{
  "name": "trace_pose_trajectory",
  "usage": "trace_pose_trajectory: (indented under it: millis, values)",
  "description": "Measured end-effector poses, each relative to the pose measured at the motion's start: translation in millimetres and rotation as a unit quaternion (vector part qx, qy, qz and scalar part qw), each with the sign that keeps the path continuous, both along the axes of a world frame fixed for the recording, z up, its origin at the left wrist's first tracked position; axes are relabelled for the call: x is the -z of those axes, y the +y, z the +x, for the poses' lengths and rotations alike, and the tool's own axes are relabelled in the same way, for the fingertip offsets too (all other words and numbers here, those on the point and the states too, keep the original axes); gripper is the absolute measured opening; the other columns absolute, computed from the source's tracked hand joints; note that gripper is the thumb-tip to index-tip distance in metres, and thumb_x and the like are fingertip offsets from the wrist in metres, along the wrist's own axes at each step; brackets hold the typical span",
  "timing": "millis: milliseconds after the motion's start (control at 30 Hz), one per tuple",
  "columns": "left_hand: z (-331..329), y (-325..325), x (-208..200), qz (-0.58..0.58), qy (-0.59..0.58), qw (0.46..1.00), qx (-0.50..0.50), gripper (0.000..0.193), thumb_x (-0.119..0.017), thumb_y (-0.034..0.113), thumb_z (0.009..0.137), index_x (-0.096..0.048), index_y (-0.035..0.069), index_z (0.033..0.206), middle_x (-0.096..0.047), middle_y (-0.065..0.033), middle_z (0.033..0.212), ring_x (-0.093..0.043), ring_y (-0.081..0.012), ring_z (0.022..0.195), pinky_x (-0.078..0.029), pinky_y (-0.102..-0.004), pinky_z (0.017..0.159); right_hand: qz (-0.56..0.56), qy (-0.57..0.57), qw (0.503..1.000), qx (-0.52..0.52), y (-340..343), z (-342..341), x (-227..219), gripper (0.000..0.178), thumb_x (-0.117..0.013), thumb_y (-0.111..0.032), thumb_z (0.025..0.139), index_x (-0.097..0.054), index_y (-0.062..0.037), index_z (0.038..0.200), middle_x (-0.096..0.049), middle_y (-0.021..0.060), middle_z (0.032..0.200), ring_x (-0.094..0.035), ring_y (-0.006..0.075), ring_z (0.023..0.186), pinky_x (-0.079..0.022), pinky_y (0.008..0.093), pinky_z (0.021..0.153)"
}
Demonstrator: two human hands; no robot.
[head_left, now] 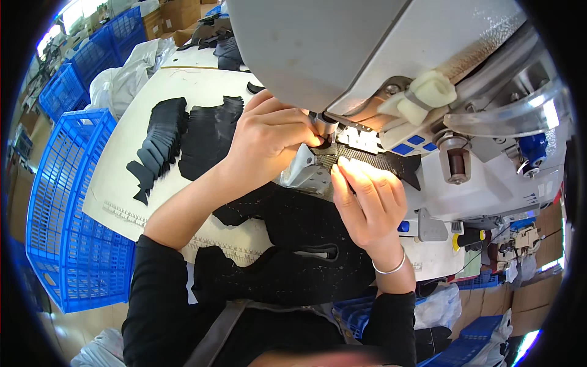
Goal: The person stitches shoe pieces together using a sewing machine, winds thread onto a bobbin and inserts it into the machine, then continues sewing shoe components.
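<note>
A dark mesh fabric piece (380,160) lies on the metal bed under the head of a sewing machine (299,52). My left hand (266,137) is closed in a pinch at the piece's left edge, right beside the needle area (324,125). What its fingertips hold is mostly hidden. My right hand (370,205) presses its bunched fingertips on the near edge of the mesh, brightly lit by the machine lamp. Below the bed, large black fabric pieces (299,220) with pale thread bits spread toward my lap, one with a slot in it.
Stacked black cut pieces (162,144) and another dark stack (208,134) rest on the white tabletop (116,177) at left. A blue crate (79,214) stands against its left edge. At right are a bobbin of dark thread (456,160) and a black-and-yellow cone (469,239).
</note>
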State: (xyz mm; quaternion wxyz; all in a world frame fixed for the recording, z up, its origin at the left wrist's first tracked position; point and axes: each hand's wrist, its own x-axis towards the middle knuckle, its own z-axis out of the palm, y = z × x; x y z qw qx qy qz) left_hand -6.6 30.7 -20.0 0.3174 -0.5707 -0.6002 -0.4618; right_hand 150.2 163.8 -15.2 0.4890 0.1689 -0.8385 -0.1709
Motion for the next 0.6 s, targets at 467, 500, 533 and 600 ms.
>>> trace_pose_trajectory:
  millis: [467, 500, 533, 600]
  values:
    - [52, -27, -9, -0.147, 0.269, 0.932, -0.191, 0.027, -0.062, 0.009, 0.068, -0.07, 0.006, 0.094, -0.064, -0.0017, 0.096, -0.055, -0.015, 0.08, -0.034, -0.0407, 0.096, -0.107, -0.034, 0.993, 0.025, 13, 1, -1, 0.043, -0.07, -0.005, 0.061, -0.066, -0.0072, 0.104, -0.058, 0.0049, 0.093, -0.057, 0.0196, 0.075, -0.042, 0.0321, 0.062]
    - [64, -27, -3, -0.159, 0.298, 0.914, -0.225, 0.03, -0.062, 0.011, 0.067, -0.069, 0.002, 0.095, -0.063, -0.005, 0.096, -0.054, -0.0149, 0.079, -0.033, -0.0415, 0.096, -0.098, -0.03, 0.994, 0.022, 14, 2, -1, 0.046, -0.07, -0.005, 0.062, -0.064, -0.0077, 0.107, -0.056, 0.006, 0.095, -0.057, 0.0204, 0.074, -0.043, 0.0332, 0.063]
    - [68, -21, 3, -0.127, 0.314, 0.904, -0.26, 0.032, -0.062, 0.011, 0.066, -0.069, 0.002, 0.097, -0.063, -0.0051, 0.096, -0.054, -0.0148, 0.079, -0.033, -0.0421, 0.097, -0.1, -0.032, 0.994, 0.022, 13, 2, -2, 0.046, -0.07, -0.005, 0.062, -0.064, -0.0077, 0.107, -0.056, 0.006, 0.095, -0.057, 0.0204, 0.074, -0.043, 0.0332, 0.063]
    - [68, -20, 9, -0.119, 0.313, 0.903, -0.268, 0.032, -0.062, 0.011, 0.067, -0.068, 0.003, 0.097, -0.063, -0.0041, 0.096, -0.054, -0.0143, 0.079, -0.032, -0.042, 0.098, -0.118, -0.049, 0.991, 0.029, 13, 2, -2, 0.046, -0.07, -0.006, 0.062, -0.064, -0.008, 0.107, -0.056, 0.0068, 0.096, -0.057, 0.0211, 0.075, -0.043, 0.0328, 0.063]
